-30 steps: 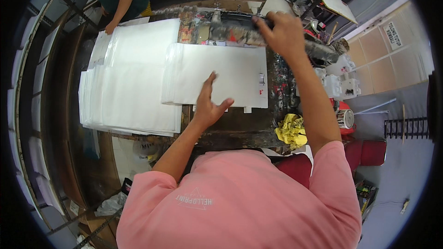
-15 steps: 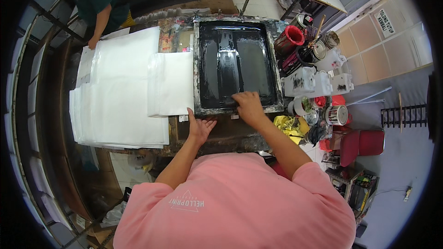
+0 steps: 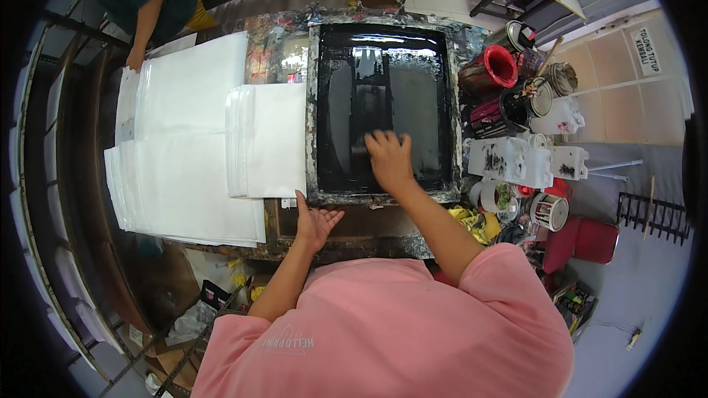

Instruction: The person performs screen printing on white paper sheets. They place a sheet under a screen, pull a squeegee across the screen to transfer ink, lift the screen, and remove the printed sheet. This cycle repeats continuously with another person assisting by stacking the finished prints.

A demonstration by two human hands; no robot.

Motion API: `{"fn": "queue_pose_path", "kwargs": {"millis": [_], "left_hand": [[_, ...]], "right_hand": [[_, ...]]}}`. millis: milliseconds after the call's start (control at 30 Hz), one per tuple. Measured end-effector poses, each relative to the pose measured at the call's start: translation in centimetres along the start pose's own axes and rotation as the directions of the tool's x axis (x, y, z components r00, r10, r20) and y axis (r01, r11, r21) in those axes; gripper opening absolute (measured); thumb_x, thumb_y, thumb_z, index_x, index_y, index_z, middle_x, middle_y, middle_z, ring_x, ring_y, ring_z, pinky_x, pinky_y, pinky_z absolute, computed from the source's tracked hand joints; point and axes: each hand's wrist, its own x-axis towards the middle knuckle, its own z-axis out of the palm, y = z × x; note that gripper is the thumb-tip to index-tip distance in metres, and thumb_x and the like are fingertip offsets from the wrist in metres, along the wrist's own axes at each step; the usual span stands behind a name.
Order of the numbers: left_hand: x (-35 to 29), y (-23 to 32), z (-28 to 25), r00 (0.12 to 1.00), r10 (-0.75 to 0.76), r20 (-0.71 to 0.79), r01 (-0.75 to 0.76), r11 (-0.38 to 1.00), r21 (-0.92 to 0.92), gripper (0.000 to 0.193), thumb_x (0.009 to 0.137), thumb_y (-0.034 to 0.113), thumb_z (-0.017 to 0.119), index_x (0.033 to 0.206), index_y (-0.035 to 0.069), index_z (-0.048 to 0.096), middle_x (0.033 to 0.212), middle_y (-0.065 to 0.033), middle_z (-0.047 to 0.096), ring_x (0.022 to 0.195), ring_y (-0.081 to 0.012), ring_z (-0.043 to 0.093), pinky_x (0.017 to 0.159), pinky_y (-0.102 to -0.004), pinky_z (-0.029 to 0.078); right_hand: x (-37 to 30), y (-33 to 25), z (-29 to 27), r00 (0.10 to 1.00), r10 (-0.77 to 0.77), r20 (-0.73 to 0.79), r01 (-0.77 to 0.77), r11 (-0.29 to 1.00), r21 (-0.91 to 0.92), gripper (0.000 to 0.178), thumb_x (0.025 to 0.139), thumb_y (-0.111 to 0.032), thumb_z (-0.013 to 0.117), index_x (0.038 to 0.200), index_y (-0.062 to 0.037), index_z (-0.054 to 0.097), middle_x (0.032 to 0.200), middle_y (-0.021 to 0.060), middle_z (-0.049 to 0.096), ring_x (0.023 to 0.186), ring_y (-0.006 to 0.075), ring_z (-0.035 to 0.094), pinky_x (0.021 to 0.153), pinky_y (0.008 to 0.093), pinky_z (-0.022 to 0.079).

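Note:
A printing screen [image 3: 422, 114] in an ink-stained frame lies flat on the worktable, its mesh smeared with glossy black ink. Over the front half of the mesh is my right hand [image 3: 391, 162], fingers bent and closed downward. Whatever they grip is dark and blends into the ink, so I cannot make it out. My left hand [image 3: 317, 227] is turned palm up at the frame's front left corner, with thumb and fingers apart and nothing in it. Its thumb tip is close to the frame edge and a small stack of white sheets [image 3: 269, 140].
Larger stacks of white sheets [image 3: 181, 169] cover the table's left side, where another person's hand [image 3: 135, 57] touches the far edge. On the right crowd a red-rimmed ink bucket [image 3: 500, 66], white jugs [image 3: 498, 158], a paint can [image 3: 549, 211] and a yellow cloth [image 3: 476, 222]. Dark shelves [image 3: 96, 199] stand left.
My right hand has moved away from me, from the screen's front edge farther over the mesh. My left hand stays at the frame's front left corner. The whole view has shifted slightly.

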Motion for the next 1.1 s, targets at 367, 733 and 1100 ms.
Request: {"fn": "queue_pose_path", "kwargs": {"millis": [367,733,1100], "left_hand": [[-3.4,1.2,3.7,0.995,0.074,-0.059,-0.067,0.992,0.106,0.130,0.094,0.094,0.039,0.165,-0.012,0.010,0.161,-0.0347,0.038,0.149,-0.0449,0.047,0.124,-0.0518,0.043],[-11.7,7.3,11.8,0.746,0.323,0.582,-0.457,0.885,0.095,0.100,0.106,0.081,0.029,0.158,-0.004,0.037,0.153,-0.0252,0.055,0.148,-0.0380,0.050,0.127,-0.0485,0.038],[-3.9,5.5,-2.1,0.667,0.662,0.341,0.221,-0.613,0.759,0.106,0.101,0.082,0.044,0.174,0.008,0.023,0.178,-0.0288,0.013,0.167,-0.0448,0.000,0.124,-0.0754,-0.010]], "right_hand": [[10.0,4.5,-4.2,0.972,-0.003,0.235,0.008,1.000,-0.020,0.033,0.095,-0.013,0.064,0.128,-0.0159,0.067,0.125,0.0087,0.073,0.120,0.0328,0.067,0.107,0.0630,0.043],[-0.2,-6.5,-20.6,0.939,-0.038,-0.342,0.011,0.997,-0.083,0.049,0.093,-0.054,0.073,0.108,-0.0072,0.072,0.101,0.0109,0.065,0.099,0.0323,0.060,0.094,0.0496,0.037],[8.7,-4.1,-26.4,0.796,-0.112,-0.594,0.059,0.992,-0.108,0.055,0.095,-0.059,0.071,0.084,-0.0057,0.076,0.078,0.0091,0.066,0.080,0.0276,0.060,0.084,0.0459,0.038]]}}
